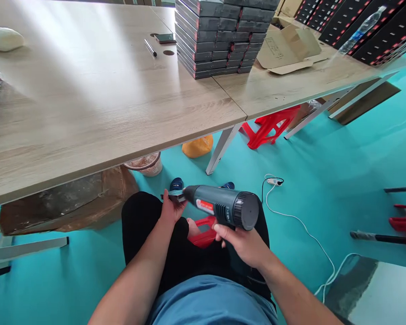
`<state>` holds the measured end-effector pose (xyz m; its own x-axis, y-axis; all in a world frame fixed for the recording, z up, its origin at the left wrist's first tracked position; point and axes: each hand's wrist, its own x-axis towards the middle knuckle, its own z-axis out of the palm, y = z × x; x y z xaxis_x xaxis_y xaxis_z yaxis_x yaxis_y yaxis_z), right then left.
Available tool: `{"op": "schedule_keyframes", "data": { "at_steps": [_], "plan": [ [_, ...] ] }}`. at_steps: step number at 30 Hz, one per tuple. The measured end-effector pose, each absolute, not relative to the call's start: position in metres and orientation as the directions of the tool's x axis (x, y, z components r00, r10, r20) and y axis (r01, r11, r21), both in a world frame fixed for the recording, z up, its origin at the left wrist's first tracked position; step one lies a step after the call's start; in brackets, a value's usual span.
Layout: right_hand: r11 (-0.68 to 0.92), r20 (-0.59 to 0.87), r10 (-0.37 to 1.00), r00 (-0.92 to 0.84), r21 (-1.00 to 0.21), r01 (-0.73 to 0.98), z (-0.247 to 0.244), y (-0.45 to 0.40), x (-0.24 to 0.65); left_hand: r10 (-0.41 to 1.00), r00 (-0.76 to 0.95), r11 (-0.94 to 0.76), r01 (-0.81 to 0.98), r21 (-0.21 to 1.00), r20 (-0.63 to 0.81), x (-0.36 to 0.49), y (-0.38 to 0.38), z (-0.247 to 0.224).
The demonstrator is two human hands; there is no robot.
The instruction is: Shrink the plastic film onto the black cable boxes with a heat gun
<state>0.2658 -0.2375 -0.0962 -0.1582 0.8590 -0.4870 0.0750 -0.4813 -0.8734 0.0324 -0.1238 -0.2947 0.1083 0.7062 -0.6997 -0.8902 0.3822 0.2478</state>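
A dark green heat gun [219, 203] with a red-and-white label lies level above my lap, its black nozzle pointing left. My right hand [238, 241] is wrapped round its handle. At the nozzle's tip, my left hand [172, 207] grips a small flat dark box [176, 196] by its near side. The nozzle hides part of the box's right end, and whether the two touch is unclear. Both hands are over my legs, below the table's front edge.
On the wooden table [104, 99] stand a tall stack of dark boxes [223, 40], a pen [150, 48] and an opened carton [287, 47]. Beneath are a waste bin [149, 164], a yellow bag [198, 146] and a red stool [270, 126]. A white cable [304, 223] crosses the floor.
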Motion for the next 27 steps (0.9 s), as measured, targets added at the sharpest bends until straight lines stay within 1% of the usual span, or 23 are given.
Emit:
{"op": "schedule_keyframes", "data": {
  "at_steps": [2, 3, 7, 10, 14, 19, 23, 27],
  "plan": [
    [-0.504, -0.506, 0.861, -0.053, -0.863, 0.044, -0.101, -0.237, 0.273, 0.650, 0.027, 0.326, -0.913, 0.246, -0.760, 0.034, -0.124, -0.289],
    [-0.537, -0.537, 0.843, -0.032, -0.843, 0.004, -0.103, -0.237, 0.279, 0.630, 0.005, 0.316, -0.915, 0.251, -0.777, 0.034, -0.124, -0.285],
    [-0.633, -0.625, 0.773, -0.104, -0.752, -0.184, -0.107, -0.246, 0.300, 0.589, -0.066, 0.273, -0.922, 0.274, -0.805, 0.034, -0.121, -0.278],
    [-0.621, -0.622, 0.777, -0.099, -0.731, -0.282, -0.108, -0.252, 0.301, 0.595, -0.087, 0.273, -0.913, 0.303, -0.799, 0.035, -0.119, -0.276],
    [-0.579, -0.599, 0.797, -0.073, -0.726, -0.370, -0.110, -0.250, 0.294, 0.637, -0.060, 0.309, -0.894, 0.325, -0.769, 0.038, -0.122, -0.271],
    [-0.596, -0.625, 0.777, -0.071, -0.694, -0.404, -0.111, -0.249, 0.308, 0.727, 0.057, 0.377, -0.866, 0.328, -0.684, 0.037, -0.131, -0.266],
    [-0.637, -0.673, 0.738, -0.046, -0.673, -0.376, -0.108, -0.258, 0.328, 0.737, 0.058, 0.369, -0.869, 0.329, -0.673, 0.036, -0.132, -0.270],
    [-0.693, -0.708, 0.701, -0.079, -0.652, -0.306, -0.103, -0.268, 0.337, 0.729, 0.023, 0.383, -0.842, 0.379, -0.685, 0.040, -0.131, -0.270]
  ]
}}
